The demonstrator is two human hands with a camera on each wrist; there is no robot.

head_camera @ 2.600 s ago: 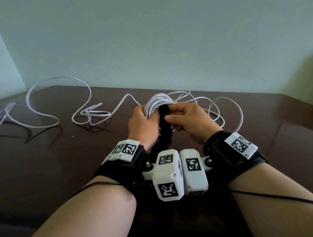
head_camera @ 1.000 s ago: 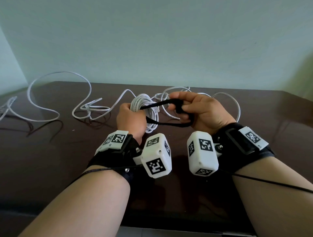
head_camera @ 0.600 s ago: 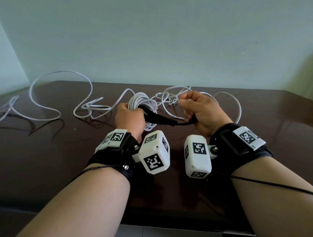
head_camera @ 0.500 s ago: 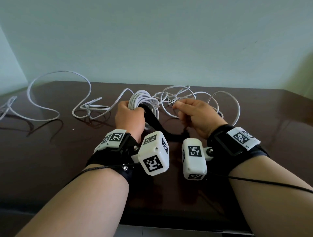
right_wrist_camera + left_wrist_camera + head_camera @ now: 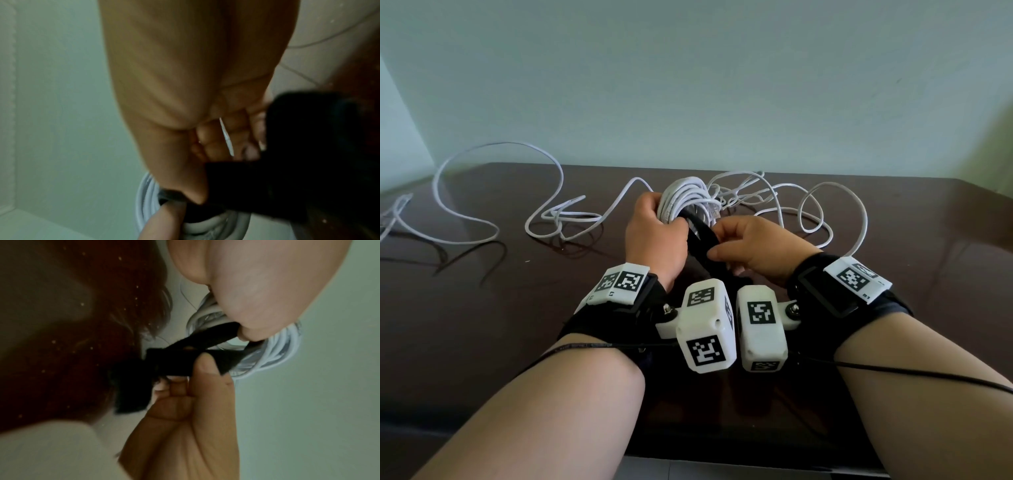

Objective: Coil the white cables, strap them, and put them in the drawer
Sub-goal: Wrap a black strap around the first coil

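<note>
My left hand [image 5: 654,236] grips a coiled white cable [image 5: 683,197] and holds it above the dark table [image 5: 482,308]. A black strap [image 5: 702,236] runs from the coil down toward me. My right hand [image 5: 746,250] pinches that strap between thumb and fingers, close beside the left hand. In the left wrist view the strap [image 5: 185,356] loops around the coil [image 5: 273,353], with the right hand's fingers [image 5: 203,368] pinching its tail. The right wrist view shows the strap [image 5: 287,170] and the coil [image 5: 148,194] below my palm.
A loose white cable [image 5: 493,192] snakes across the table's far left. Another tangle of white cable [image 5: 822,205] lies behind my right hand. A pale wall rises behind the table. No drawer is in view.
My right hand, which had pulled the strap out to the right, has come back in beside the left hand, bringing the strap down toward me. The left hand kept its grip on the coil.
</note>
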